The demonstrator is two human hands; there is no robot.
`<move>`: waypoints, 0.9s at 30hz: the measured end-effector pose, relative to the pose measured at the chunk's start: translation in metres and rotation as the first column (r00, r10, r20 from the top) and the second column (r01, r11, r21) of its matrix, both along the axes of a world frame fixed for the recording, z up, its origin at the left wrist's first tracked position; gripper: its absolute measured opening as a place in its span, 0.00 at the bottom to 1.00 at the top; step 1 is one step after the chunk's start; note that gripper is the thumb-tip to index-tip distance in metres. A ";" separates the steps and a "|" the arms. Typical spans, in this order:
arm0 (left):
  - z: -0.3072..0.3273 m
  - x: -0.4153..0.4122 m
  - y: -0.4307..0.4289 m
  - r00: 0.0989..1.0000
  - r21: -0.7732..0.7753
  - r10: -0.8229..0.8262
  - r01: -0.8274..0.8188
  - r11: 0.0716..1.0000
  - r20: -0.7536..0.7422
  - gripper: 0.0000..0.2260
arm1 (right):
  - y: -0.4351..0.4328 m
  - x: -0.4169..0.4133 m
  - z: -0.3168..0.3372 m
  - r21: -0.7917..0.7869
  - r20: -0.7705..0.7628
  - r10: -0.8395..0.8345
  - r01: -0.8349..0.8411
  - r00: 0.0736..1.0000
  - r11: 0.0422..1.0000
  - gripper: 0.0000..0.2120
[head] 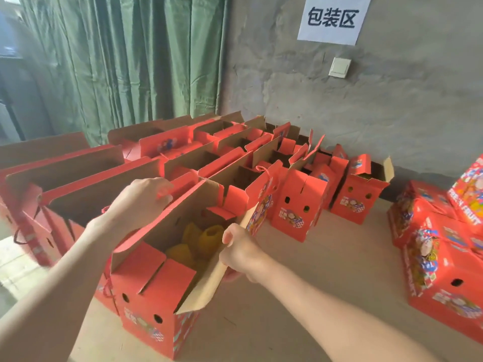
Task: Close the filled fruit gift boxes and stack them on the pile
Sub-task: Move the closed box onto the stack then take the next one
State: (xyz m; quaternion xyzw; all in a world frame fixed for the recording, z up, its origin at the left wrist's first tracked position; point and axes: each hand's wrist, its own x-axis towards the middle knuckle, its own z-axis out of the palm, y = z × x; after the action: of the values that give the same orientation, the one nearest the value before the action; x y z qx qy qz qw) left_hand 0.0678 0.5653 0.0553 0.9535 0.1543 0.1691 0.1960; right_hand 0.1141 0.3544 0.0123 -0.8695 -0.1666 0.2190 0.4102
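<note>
Holding one open box (154, 291): left hand (141, 197), right hand (240, 249).

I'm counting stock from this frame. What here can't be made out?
1. Fruit count in the open box: head view, its walls and flaps hide all but a few yellow fruits.
2. Pile of closed boxes: cut off by the right edge.
3. Back-row boxes: raised flaps hide their contents.
4. Right hand: its fingers lie behind the flap it grips.

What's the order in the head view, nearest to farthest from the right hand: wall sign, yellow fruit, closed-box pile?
1. yellow fruit, in the open box by the right hand.
2. closed-box pile, at right.
3. wall sign, far wall.
</note>
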 end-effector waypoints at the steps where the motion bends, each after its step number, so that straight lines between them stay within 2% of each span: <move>1: 0.000 0.000 -0.001 1.000 0.013 -0.025 0.025 1.000 -0.014 0.14 | -0.007 0.003 0.003 -0.022 0.012 0.008 -0.007 1.000 1.000 0.14; 6: -0.007 0.006 -0.015 0.986 0.052 -0.161 0.164 0.985 -0.044 0.14 | -0.059 0.017 0.026 -0.262 0.140 0.166 -0.125 0.976 0.957 0.11; 10: -0.022 0.016 -0.039 0.964 0.073 -0.266 0.266 0.961 -0.006 0.15 | -0.109 0.029 0.042 -0.600 0.198 0.391 -0.204 0.899 0.773 0.15; 13: -0.030 0.026 -0.060 0.943 0.050 -0.332 0.330 0.943 0.032 0.15 | -0.150 0.035 0.047 -0.695 0.234 0.388 -0.126 0.891 0.708 0.17; 16: -0.035 0.036 -0.082 0.919 0.019 -0.392 0.391 0.920 0.054 0.15 | -0.187 0.041 0.051 -0.737 0.351 0.325 0.045 0.878 0.674 0.17; 19: -0.041 0.047 -0.107 0.894 -0.080 -0.441 0.447 0.891 0.081 0.14 | -0.209 0.040 0.050 -0.722 0.498 0.241 0.244 0.833 0.648 0.18; 22: -0.052 0.060 -0.132 0.895 -0.226 -0.441 0.443 0.868 0.063 0.13 | -0.227 0.035 0.036 -0.637 0.573 0.191 0.286 0.797 0.716 0.18; 25: -0.071 0.071 -0.148 0.904 -0.429 -0.427 0.395 0.812 0.023 0.11 | -0.258 0.023 0.017 -0.421 0.641 0.072 0.272 0.765 0.865 0.11; 27: -0.084 0.073 -0.150 0.898 -0.654 -0.439 0.347 0.673 0.025 0.10 | -0.282 0.008 0.005 -0.194 0.695 -0.134 0.363 0.706 0.911 0.08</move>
State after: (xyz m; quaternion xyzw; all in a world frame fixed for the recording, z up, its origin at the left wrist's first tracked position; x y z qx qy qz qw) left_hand 0.1406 0.4153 -0.0290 0.8470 0.0066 -0.0048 0.5315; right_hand 0.1226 0.0722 0.0175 -0.9578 -0.1445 -0.1414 0.2043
